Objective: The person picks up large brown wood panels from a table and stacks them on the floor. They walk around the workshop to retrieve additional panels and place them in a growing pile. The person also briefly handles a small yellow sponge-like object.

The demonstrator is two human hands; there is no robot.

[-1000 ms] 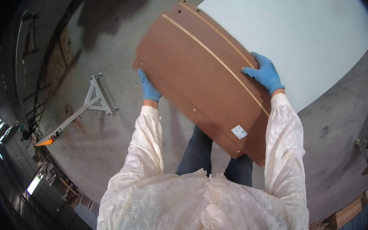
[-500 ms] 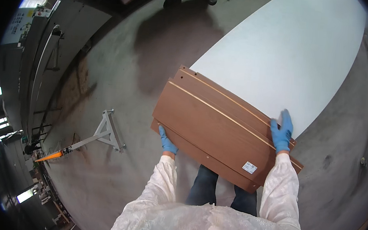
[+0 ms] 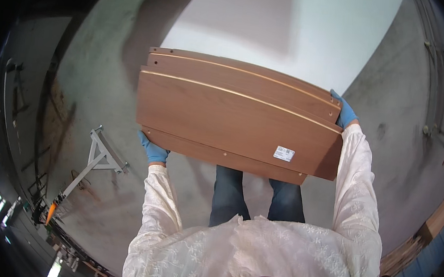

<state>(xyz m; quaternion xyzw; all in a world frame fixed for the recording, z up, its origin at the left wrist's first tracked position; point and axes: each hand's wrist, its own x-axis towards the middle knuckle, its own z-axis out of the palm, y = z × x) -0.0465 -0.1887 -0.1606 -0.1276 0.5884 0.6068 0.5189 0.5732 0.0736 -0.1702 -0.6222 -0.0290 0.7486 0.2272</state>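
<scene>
A stack of several brown wood-look panels (image 3: 225, 109) lies in front of my legs, its edges stepped, with small holes near the ends. The topmost panel carries a white label (image 3: 284, 153). My blue-gloved left hand (image 3: 153, 147) grips the stack's near left corner, its fingertips partly hidden beneath. At the far right end, my gloved right hand (image 3: 346, 111) is wrapped around the edge, with fingertips showing beside the holes. Past the panels' far edge stretches a large white board (image 3: 317, 35); how the stack meets it is hidden.
On the floor to the left stands a grey metal frame with a triangular foot (image 3: 104, 154) and an orange end (image 3: 50, 213). Metal rails (image 3: 434, 89) run along the right. Stacked wooden strips (image 3: 403, 255) lie at the lower right.
The panels have turned nearly level and now sit further left and farther out in view. My right hand has gone from above their far edge to grasping the right end. My left hand stays at the near left corner.
</scene>
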